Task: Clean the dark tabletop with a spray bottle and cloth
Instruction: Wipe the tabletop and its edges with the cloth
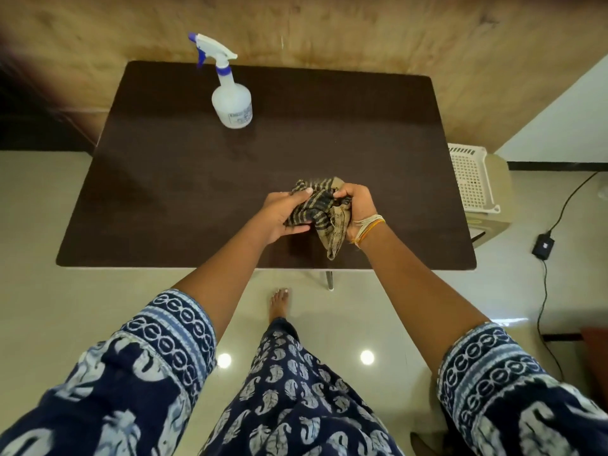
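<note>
Both hands' grip bunching cloth (320,212), near tabletop (184,179) front edge

A dark brown table (164,192) with a matte top. A translucent white spray bottle (232,106) with a white head, blue trigger, blue nozzle tip and blue collar. A tan cloth (325,215) crossed with dark stripes. Navy sleeves (158,357) printed with white leaf shapes and chain-link bands. Navy trousers (289,390) with white paisley leaves. A cream perforated basket (472,179). Glossy beige floor (49,307). Wood-grain tan wall (329,28).
</note>
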Demonstrator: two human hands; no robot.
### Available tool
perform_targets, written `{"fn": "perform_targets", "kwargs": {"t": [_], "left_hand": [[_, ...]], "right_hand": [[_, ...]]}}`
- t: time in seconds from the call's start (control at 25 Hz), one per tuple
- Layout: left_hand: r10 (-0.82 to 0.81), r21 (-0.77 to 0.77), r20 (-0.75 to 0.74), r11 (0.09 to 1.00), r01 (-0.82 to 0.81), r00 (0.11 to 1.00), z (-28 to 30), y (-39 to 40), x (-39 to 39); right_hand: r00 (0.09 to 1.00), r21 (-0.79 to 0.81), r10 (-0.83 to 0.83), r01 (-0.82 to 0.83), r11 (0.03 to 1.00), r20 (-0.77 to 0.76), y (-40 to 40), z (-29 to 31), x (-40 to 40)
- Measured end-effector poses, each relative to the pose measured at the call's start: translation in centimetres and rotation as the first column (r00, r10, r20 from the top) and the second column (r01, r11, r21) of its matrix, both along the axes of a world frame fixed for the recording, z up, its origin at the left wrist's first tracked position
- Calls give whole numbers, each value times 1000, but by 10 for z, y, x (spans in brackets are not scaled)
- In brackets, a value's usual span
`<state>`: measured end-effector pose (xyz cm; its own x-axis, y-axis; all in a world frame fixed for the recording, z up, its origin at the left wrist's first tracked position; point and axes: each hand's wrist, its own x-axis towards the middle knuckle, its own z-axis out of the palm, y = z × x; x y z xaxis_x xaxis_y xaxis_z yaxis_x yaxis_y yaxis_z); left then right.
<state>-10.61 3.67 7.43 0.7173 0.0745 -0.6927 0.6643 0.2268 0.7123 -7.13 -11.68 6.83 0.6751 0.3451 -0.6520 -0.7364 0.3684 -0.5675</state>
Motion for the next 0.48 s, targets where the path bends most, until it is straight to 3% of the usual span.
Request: {"fn": "perform_targets", "kwargs": {"t": [0.16, 0.48], "left_hand": [[37, 187, 78, 981, -51, 996, -1, 3, 76], [195, 93, 125, 974, -207, 973, -12, 43, 268]], "right_hand": [[991, -338, -69, 104, 935, 114, 12, -10, 72], [945, -505, -90, 246, 827, 313, 62, -13, 262]]}}
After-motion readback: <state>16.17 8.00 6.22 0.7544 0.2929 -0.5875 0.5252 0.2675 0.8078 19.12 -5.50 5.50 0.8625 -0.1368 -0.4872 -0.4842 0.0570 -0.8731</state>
